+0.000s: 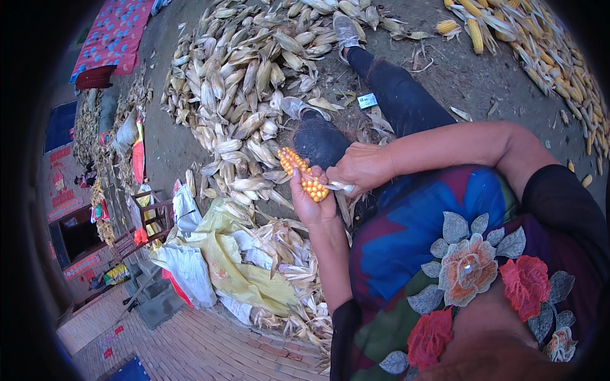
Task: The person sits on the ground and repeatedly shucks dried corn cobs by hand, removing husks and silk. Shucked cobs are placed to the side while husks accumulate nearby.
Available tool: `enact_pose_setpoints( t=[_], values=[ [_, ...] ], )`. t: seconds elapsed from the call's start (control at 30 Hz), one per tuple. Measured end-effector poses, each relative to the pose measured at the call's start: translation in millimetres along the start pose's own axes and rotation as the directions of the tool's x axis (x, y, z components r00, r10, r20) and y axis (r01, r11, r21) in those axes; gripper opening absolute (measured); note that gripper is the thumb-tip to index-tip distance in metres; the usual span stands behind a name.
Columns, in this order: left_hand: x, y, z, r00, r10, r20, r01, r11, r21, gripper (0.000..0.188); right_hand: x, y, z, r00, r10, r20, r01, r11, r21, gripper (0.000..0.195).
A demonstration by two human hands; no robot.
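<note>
My left hand [314, 202] holds a yellow ear of corn [291, 162] with its kernels bare. Fingers and thumb wrap the cob, and a pinkish strip without kernels runs along its middle. Close against it, my right hand [360, 169] is closed in a fist. A pale, whitish piece [344, 187] sticks out below that fist beside the cob; whether it is husk or a small tool is unclear. Both hands are beside my bent knee [320, 143], in dark trousers. Unhusked corn ears [248, 95] lie heaped in front of my shoes.
Husked yellow ears [557, 71] form a pile at the upper right. Loose husks [290, 252] and yellow and white woven sacks [257, 281] lie on my left. Beyond the sacks is a wooden stool [151, 212]. A small printed packet [367, 100] lies on the dirt ground [457, 88].
</note>
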State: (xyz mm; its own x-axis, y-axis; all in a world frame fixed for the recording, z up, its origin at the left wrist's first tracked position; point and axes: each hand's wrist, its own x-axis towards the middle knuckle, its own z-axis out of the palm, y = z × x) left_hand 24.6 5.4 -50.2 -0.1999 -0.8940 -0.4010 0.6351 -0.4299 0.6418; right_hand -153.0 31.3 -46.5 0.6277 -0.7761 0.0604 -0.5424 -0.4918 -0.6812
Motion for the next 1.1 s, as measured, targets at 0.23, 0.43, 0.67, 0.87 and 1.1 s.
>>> enact_pose_setpoints(
  t=[0.23, 0.43, 0.67, 0.87, 1.1],
  values=[
    [-57.0, 102.4, -53.9, 0.614, 0.718, -0.326, -0.742, 0.667, 0.07, 0.029, 62.2, 22.9, -5.2, 0.91, 0.344, -0.23, -0.088, 0.705, 0.703, 0.047],
    [-97.7, 96.6, -0.1, 0.488, 0.873, -0.018, -0.763, 0.436, 0.478, 0.046, 93.9, -75.5, 10.6, 0.835, -0.307, 0.457, 0.221, 0.947, 0.234, 0.071],
    [-26.8, -26.0, 9.4, 0.945, 0.227, 0.237, -0.316, 0.825, 0.469, 0.068, 33.2, 7.6, 6.8, 0.968, 0.241, 0.064, -0.197, 0.582, 0.789, 0.055],
    [6.9, -46.6, 16.7, 0.93, -0.122, 0.347, -0.204, 0.612, 0.764, 0.056, -128.4, 138.4, -49.2, 0.481, 0.836, 0.266, -0.27, -0.147, 0.952, 0.017],
    [49.9, 19.8, -26.2, 0.824, 0.382, 0.418, -0.352, -0.233, 0.907, 0.038, -370.0, 257.9, -228.0, -0.368, 0.818, -0.442, 0.41, 0.57, 0.713, 0.036]
  ],
)
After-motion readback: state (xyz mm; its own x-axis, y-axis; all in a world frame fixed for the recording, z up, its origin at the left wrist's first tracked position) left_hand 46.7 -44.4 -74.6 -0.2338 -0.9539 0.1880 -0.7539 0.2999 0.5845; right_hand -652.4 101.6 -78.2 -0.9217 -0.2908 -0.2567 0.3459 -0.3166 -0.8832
